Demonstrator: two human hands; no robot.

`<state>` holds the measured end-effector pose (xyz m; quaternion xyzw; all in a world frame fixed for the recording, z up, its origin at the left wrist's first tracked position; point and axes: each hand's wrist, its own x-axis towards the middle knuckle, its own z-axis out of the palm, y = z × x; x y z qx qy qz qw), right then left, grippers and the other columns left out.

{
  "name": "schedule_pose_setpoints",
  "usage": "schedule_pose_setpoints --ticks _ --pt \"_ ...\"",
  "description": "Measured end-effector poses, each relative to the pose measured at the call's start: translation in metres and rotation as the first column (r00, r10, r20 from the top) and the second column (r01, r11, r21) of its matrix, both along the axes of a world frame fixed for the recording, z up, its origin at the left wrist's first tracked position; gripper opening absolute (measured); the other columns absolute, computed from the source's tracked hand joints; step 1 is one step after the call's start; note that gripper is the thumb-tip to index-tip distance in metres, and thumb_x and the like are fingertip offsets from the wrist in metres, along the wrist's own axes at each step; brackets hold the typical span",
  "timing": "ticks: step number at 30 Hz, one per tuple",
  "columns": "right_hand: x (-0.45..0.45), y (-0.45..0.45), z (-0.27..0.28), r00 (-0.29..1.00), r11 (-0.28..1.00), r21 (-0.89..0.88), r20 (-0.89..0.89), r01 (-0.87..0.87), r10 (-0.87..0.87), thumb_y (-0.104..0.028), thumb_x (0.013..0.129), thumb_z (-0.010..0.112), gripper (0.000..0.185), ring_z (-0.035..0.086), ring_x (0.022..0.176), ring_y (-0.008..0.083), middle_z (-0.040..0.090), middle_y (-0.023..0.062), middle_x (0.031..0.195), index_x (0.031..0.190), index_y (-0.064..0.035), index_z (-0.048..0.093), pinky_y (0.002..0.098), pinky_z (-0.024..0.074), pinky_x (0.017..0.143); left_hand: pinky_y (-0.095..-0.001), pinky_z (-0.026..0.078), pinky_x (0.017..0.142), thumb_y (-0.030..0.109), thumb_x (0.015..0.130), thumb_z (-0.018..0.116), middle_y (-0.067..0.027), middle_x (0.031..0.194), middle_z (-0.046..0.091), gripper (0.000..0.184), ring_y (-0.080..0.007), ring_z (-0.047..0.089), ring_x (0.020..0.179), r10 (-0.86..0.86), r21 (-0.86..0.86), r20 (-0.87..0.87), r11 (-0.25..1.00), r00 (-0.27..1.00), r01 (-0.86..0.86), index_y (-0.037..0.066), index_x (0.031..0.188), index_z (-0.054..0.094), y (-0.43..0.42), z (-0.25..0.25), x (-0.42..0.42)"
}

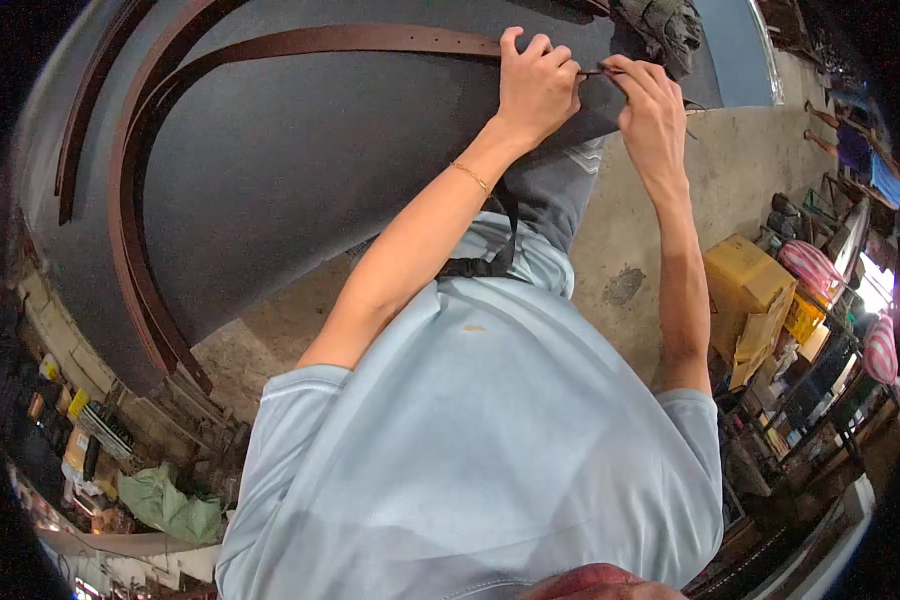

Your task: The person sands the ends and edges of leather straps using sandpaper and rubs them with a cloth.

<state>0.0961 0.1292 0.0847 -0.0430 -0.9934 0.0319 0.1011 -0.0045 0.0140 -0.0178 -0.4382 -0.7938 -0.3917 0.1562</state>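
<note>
A long brown leather strap (370, 39) with small holes near its end curves over the dark table (300, 150). My left hand (538, 88) is closed on the end of this strap, close to the table's edge. Just right of it, my right hand (650, 108) pinches a thin dark item (592, 72) that spans the small gap between both hands. Whether this item is a tool or a cord is too small to tell. The strap's tip is hidden behind my left fingers.
More brown straps (82, 125) lie at the table's left. A dark crumpled cloth (662, 32) sits beyond my right hand. Cardboard boxes (745, 290) and striped bags (812, 268) stand at the right. Another person (870, 165) is at the far right.
</note>
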Motion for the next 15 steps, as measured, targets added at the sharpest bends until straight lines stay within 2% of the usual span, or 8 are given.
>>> schedule_pose_setpoints --ticks 4,6,8,10,12,15 --pt "-0.001 -0.003 -0.008 0.999 0.998 -0.059 -0.042 -0.033 0.03 0.006 0.072 0.06 0.033 0.06 0.112 0.0217 0.066 0.0006 0.12 0.103 -0.0021 0.069 0.0377 0.0464 0.094 -0.0534 0.033 0.101 0.017 0.072 0.075 0.0013 0.081 0.063 0.007 -0.0191 0.06 0.089 0.005 -0.039 -0.007 0.999 1.0 -0.005 0.013 0.078 0.074 -0.002 0.003 0.0" --pt "-0.001 -0.004 -0.004 0.999 0.998 -0.048 -0.029 -0.033 0.032 0.006 0.072 0.06 0.033 0.06 0.112 0.022 0.066 0.0009 0.121 0.103 -0.0018 0.069 0.0373 0.0464 0.094 -0.0534 0.033 0.101 0.015 0.069 0.074 0.0016 0.081 0.063 0.009 -0.0192 0.06 0.09 0.003 -0.035 -0.017 0.999 1.0 -0.004 0.013 0.078 0.073 -0.002 0.004 0.001" --pt "-0.006 -0.008 0.006 0.996 0.998 0.043 0.067 0.048 -0.05 0.005 0.072 0.061 0.034 0.06 0.112 0.022 0.066 0.0008 0.122 0.104 -0.002 0.069 0.0377 0.0466 0.094 -0.0533 0.033 0.101 0.015 0.069 0.074 0.0016 0.081 0.063 0.009 -0.0192 0.06 0.09 0.001 -0.024 0.0 1.0 1.0 -0.001 0.012 0.078 0.073 -0.002 0.002 0.004" --pt "-0.008 -0.013 0.004 0.999 0.999 0.039 0.041 0.004 -0.006 0.005 0.071 0.062 0.035 0.059 0.111 0.0222 0.066 0.0008 0.122 0.104 -0.0019 0.069 0.0381 0.0466 0.093 -0.0532 0.033 0.1 0.015 0.069 0.074 0.0017 0.081 0.063 0.009 -0.0192 0.06 0.089 0.007 -0.009 0.007 1.0 1.0 -0.006 0.012 0.078 0.073 -0.003 0.007 0.0" --pt "-0.007 -0.015 0.0 0.999 0.999 0.03 0.017 -0.038 0.037 0.005 0.071 0.062 0.035 0.059 0.111 0.0224 0.066 0.0007 0.122 0.104 -0.0018 0.069 0.0385 0.0465 0.093 -0.0529 0.033 0.101 0.017 0.072 0.075 0.0016 0.08 0.063 0.008 -0.0191 0.059 0.089 -0.019 -0.071 0.038 0.997 0.999 0.021 0.012 0.078 0.073 -0.006 0.01 0.001" --pt "-0.003 -0.001 0.001 0.997 0.997 0.045 0.04 0.065 -0.067 0.004 0.07 0.062 0.035 0.059 0.111 0.0228 0.066 0.0008 0.122 0.104 -0.002 0.069 0.0388 0.0461 0.092 -0.0528 0.033 0.1 0.018 0.074 0.075 0.0017 0.08 0.063 0.008 -0.0191 0.059 0.088 0.002 0.018 0.015 1.0 1.0 -0.002 0.012 0.078 0.073 -0.002 0.006 0.001"
